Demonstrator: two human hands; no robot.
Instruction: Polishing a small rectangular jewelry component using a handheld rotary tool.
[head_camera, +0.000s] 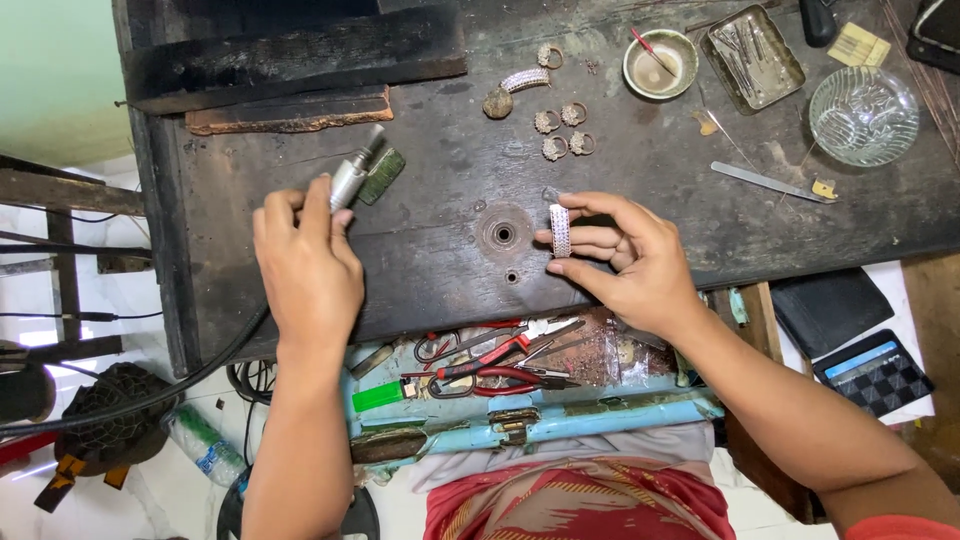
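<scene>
The left hand (308, 262) is closed around a metal rotary handpiece (352, 174) lying on the dark workbench (420, 250), its black cable trailing off the edge. The right hand (625, 258) pinches a stone-set band (560, 230) upright between thumb and fingertips, just beside the bench's round socket (503, 234)

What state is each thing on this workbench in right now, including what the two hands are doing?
Left hand: closed around a metal handpiece, its tip pointing away.
Right hand: pinching a sparkly band ring upright between thumb and fingers.
Loose rings: lying on the bench, untouched.
Glass bowl: upright, looks empty.
Small round dish: upright, a red stick inside.
Metal tray: holding thin tools.
Drawer: pulled open, red-handled pliers inside.
</scene>
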